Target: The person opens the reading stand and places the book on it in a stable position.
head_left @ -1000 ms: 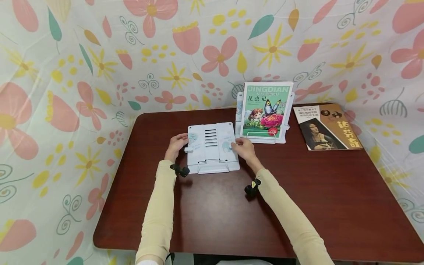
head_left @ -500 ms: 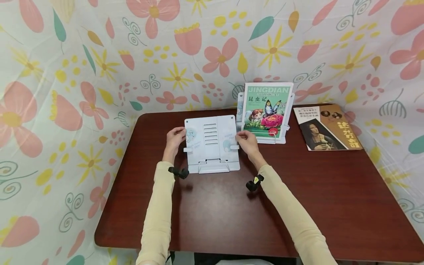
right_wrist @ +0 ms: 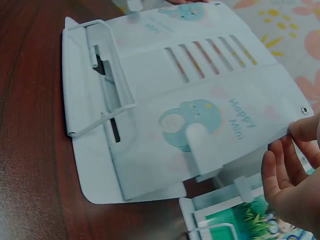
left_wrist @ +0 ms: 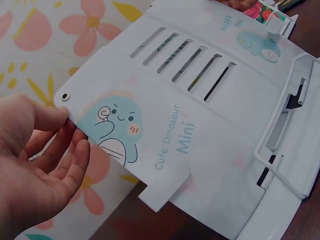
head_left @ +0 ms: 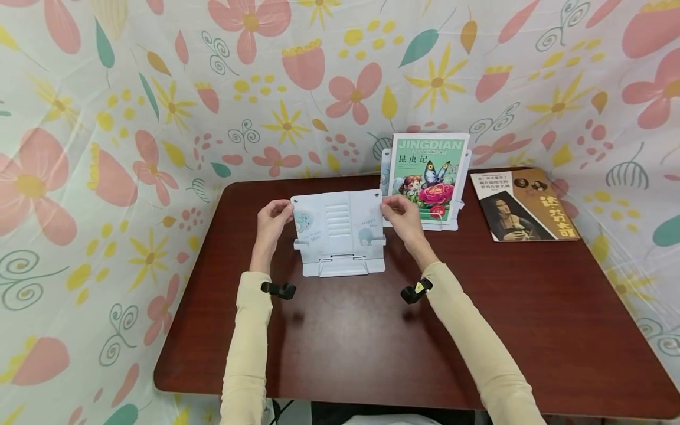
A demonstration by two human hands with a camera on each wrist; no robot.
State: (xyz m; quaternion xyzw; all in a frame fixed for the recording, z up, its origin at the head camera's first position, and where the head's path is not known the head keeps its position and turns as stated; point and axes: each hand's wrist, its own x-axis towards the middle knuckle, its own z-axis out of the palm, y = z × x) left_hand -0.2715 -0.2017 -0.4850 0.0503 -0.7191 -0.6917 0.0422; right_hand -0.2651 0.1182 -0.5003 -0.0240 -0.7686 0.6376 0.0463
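Observation:
A white book stand (head_left: 313,213) with blue dinosaur prints and a column of slots stands on the table, its panel tilted up from the base. Near the panel's upper left corner, my left hand (head_left: 270,229) pinches the edge between thumb and fingers. My right hand (head_left: 406,223) pinches the opposite edge near the upper right corner. In the left wrist view, a side clip (left_wrist: 165,187) sticks out below the left hand. The wire page holder (right_wrist: 102,122) lies along the stand's lower edge in the right wrist view.
A second white stand (head_left: 385,171) behind on the right bears a green book (head_left: 406,168) with a butterfly cover. Farther right, a brown and white book (head_left: 552,206) lies flat on the dark wooden table (head_left: 340,342). Flowered cloth (head_left: 340,53) hangs behind.
The stand's panel has swung up from lying nearly flat on its base. Both hands have slid up its side edges to the upper corners, rising with it.

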